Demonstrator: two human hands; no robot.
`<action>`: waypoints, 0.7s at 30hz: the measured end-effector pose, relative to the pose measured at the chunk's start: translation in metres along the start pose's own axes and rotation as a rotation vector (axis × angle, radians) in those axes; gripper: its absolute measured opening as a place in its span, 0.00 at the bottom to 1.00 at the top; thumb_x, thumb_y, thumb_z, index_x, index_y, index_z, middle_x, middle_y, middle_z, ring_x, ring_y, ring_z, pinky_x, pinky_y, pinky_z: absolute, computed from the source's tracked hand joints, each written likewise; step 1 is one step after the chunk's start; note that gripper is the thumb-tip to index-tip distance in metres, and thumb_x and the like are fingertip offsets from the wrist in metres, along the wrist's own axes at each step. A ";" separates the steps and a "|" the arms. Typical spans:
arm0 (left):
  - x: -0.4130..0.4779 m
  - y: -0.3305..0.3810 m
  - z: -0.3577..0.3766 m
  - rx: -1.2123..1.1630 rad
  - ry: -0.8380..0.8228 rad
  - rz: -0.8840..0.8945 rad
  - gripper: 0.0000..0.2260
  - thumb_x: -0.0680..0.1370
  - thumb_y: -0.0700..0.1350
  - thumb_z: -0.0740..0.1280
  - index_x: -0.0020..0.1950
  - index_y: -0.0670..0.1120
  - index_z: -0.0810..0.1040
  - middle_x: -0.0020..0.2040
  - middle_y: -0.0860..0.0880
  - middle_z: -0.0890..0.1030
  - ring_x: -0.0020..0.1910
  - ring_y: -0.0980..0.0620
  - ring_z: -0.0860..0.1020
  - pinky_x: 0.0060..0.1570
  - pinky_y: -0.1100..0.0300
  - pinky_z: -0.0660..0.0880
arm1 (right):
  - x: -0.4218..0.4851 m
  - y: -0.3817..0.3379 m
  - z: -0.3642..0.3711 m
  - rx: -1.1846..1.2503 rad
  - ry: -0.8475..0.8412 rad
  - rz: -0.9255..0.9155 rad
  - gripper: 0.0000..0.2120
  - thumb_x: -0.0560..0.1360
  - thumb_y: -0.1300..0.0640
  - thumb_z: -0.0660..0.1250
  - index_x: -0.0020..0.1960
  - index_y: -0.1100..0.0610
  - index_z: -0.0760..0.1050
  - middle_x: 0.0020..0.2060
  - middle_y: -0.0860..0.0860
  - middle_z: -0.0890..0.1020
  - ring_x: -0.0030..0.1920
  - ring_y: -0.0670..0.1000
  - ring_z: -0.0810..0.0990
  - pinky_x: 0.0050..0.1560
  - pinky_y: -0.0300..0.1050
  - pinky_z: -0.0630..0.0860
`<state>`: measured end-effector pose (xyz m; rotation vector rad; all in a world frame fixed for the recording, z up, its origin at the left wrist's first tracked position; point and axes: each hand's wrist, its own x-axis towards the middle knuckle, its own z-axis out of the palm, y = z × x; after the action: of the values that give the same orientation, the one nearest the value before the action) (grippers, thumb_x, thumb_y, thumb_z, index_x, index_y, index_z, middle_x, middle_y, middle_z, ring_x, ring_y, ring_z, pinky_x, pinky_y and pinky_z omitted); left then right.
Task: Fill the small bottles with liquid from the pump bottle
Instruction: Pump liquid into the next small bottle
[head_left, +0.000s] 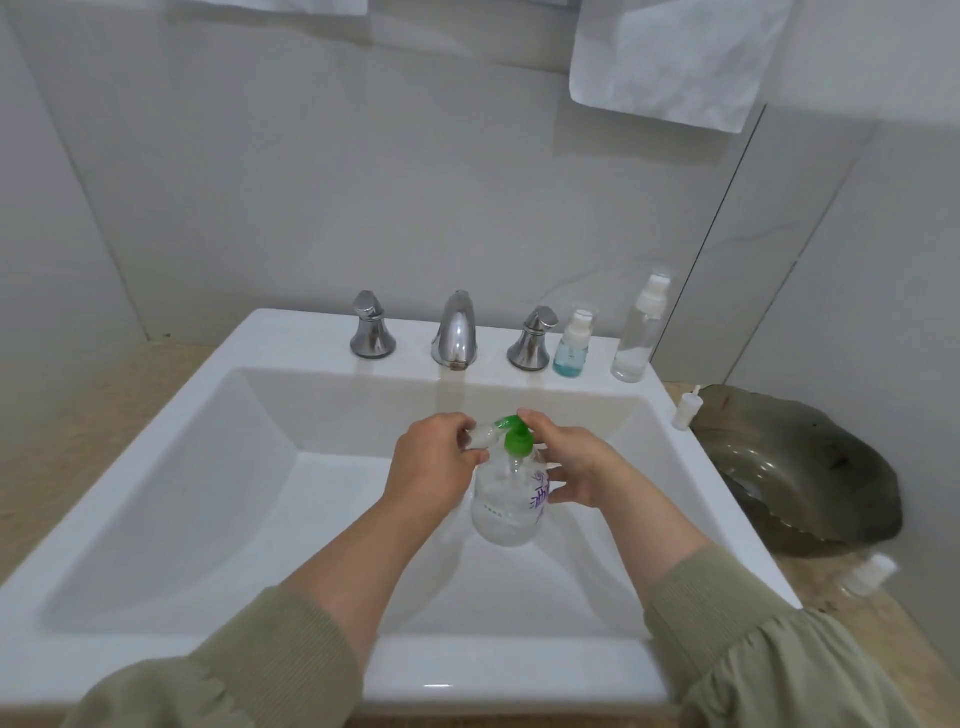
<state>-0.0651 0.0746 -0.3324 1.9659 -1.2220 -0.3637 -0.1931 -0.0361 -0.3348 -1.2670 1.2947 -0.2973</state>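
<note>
- Head view, starting at the bottom of the frame: two green sleeves (234, 670) reach up from the lower corners over the basin of the white sink (171, 467).
- At the centre, the pump bottle (506, 506) is held roughly upright above the basin. It is clear, and I cannot read its level with any certainty.
- The right hand (574, 467) has its fingers curled round the bottle's shoulder, with the forefinger on top of the green pump head (517, 440).
- The left hand (436, 460) pinches a small bottle (479, 435), fingers and thumb curled round it. Its mouth is at the spout on the upper left of the pump head. I cannot tell whether the spout sits inside the mouth.
- I judge the step in hand to be pumping into this small bottle.
- The next move calls for a steady press of the forefinger while the left hand keeps mouth and spout together, or liquid will fall into the basin.
- Farther up, on the ledge right of the tap (456, 332), stand a blue bottle (571, 345) and a tall clear bottle (636, 332), both with their tops on.
- At the right rim lies a loose white cap (685, 410), which probably belongs to the bottle being filled. Just beyond it is a dark dish (800, 467).
- Upper right, a white towel (670, 57) hangs on the wall.
</note>
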 end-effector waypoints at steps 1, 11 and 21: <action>0.001 0.000 0.000 0.028 -0.001 -0.001 0.13 0.73 0.44 0.72 0.56 0.43 0.80 0.51 0.47 0.80 0.52 0.48 0.78 0.54 0.57 0.73 | 0.000 0.000 0.000 0.003 0.008 -0.006 0.31 0.71 0.37 0.66 0.63 0.58 0.73 0.61 0.56 0.75 0.57 0.58 0.76 0.59 0.56 0.73; 0.000 -0.003 0.000 0.114 0.006 0.024 0.14 0.74 0.48 0.70 0.59 0.47 0.79 0.51 0.49 0.78 0.52 0.50 0.76 0.52 0.61 0.70 | -0.007 -0.001 0.005 -0.002 0.085 -0.053 0.28 0.71 0.39 0.66 0.60 0.60 0.74 0.53 0.55 0.76 0.54 0.57 0.76 0.54 0.52 0.73; -0.007 0.003 -0.006 0.084 0.050 -0.004 0.15 0.75 0.52 0.68 0.60 0.51 0.79 0.51 0.53 0.81 0.53 0.51 0.77 0.53 0.56 0.74 | -0.013 -0.002 0.010 0.095 0.018 0.002 0.35 0.72 0.32 0.58 0.67 0.57 0.70 0.64 0.54 0.74 0.64 0.55 0.70 0.56 0.47 0.61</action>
<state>-0.0671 0.0828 -0.3275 2.0373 -1.2193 -0.2673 -0.1885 -0.0215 -0.3284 -1.1853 1.2821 -0.3657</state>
